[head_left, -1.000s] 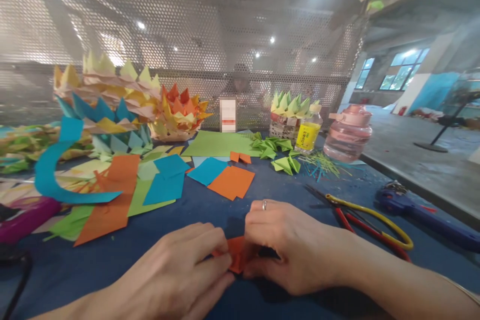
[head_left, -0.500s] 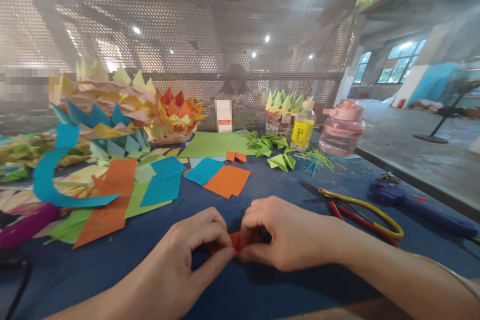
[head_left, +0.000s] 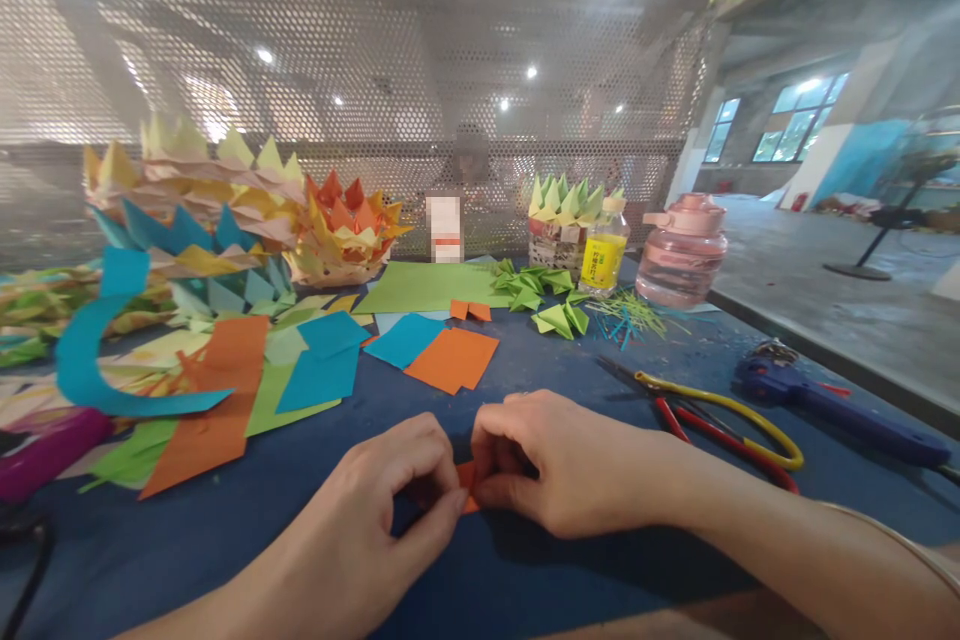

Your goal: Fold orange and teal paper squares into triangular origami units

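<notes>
Between my two hands, low on the dark blue table (head_left: 300,540), is a small orange piece of paper (head_left: 468,488). My left hand (head_left: 397,490) pinches its left side with thumb and fingers. The right side of the paper is gripped by my right hand (head_left: 536,465), thumb below and fingers bent above. Most of the paper is hidden by my fingers, so its folds cannot be made out fully. Just beyond my hands lie flat orange paper sheets (head_left: 456,360) and a blue paper sheet (head_left: 405,340).
Scissors (head_left: 720,420) and a blue glue gun (head_left: 847,410) lie at right; a purple tool (head_left: 52,450) is at left. Behind stand folded-paper crowns (head_left: 349,230), a yellow-labelled bottle (head_left: 604,255) and a pink jug (head_left: 682,255). Green folded pieces (head_left: 532,285) and paper strips (head_left: 105,340) lie about.
My fingers have shifted slightly on the orange paper, and a little more of its lower edge shows. The whole view has moved a bit; the other things lie as before.
</notes>
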`<state>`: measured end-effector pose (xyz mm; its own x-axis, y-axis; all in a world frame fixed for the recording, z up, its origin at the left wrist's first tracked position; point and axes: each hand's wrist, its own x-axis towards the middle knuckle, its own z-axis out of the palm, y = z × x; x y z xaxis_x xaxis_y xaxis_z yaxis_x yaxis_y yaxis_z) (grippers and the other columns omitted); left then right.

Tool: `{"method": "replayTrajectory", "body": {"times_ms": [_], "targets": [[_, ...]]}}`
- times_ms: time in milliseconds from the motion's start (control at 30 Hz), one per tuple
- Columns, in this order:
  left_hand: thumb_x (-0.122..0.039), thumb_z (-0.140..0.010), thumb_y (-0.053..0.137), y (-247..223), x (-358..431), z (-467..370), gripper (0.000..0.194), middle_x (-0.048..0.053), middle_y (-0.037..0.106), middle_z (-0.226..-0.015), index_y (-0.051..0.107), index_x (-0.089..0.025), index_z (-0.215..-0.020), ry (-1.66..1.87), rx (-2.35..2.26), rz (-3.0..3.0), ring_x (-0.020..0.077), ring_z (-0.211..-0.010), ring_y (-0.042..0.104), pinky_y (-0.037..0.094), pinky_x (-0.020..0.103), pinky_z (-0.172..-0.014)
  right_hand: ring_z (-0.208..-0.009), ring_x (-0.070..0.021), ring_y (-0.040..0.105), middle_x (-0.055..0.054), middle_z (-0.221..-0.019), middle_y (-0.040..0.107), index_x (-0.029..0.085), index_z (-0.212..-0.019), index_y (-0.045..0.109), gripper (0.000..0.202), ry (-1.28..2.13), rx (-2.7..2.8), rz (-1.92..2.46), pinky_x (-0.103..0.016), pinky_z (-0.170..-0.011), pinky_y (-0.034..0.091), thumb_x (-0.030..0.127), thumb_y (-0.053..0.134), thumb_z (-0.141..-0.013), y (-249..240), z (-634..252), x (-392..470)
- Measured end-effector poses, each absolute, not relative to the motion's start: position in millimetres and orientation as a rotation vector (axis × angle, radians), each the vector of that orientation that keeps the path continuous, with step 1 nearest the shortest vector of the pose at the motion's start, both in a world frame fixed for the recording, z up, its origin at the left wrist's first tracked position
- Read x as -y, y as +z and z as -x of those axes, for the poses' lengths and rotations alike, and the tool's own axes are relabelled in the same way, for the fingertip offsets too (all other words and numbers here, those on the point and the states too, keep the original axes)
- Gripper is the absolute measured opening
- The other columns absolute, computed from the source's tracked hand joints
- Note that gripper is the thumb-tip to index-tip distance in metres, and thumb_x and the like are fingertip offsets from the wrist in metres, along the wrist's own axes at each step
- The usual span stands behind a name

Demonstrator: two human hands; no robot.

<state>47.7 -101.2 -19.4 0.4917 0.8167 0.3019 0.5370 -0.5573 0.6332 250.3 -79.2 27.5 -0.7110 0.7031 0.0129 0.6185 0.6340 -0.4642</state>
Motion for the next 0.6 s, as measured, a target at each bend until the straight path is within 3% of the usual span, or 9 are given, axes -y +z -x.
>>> {"method": "replayTrajectory", "body": {"times_ms": [467,600], "targets": [[-0.018,-0.086,0.051,-21.1,96.9,-45.5,0.012,-0.004,0.050,-0.075,0.044,-0.021,-0.076,0.740,-1.127,-2.225,0.0119,-0.069,0.046,0.039,0.022,-0.063,-0.066,-0.0103,0.051,0.002,-0.075,0.060,0.016,-0.089,0.059,0.011,0.683,2.657,1.142,-0.020,-0.055,0.034,0.019,0.068,-0.082,27.8,-250.1,79.0],[-0.015,-0.088,0.046,-18.1,100.4,-43.8,0.010,-0.002,0.055,-0.085,0.052,-0.023,-0.088,0.748,-1.058,-2.290,0.0134,-0.077,0.051,0.042,0.024,-0.069,-0.066,-0.0096,0.050,0.003,-0.075,0.059,0.017,-0.088,0.058,0.011,0.701,2.663,1.114,-0.020,-0.055,0.033,0.016,0.067,-0.082,27.9,-250.8,78.5]]}}
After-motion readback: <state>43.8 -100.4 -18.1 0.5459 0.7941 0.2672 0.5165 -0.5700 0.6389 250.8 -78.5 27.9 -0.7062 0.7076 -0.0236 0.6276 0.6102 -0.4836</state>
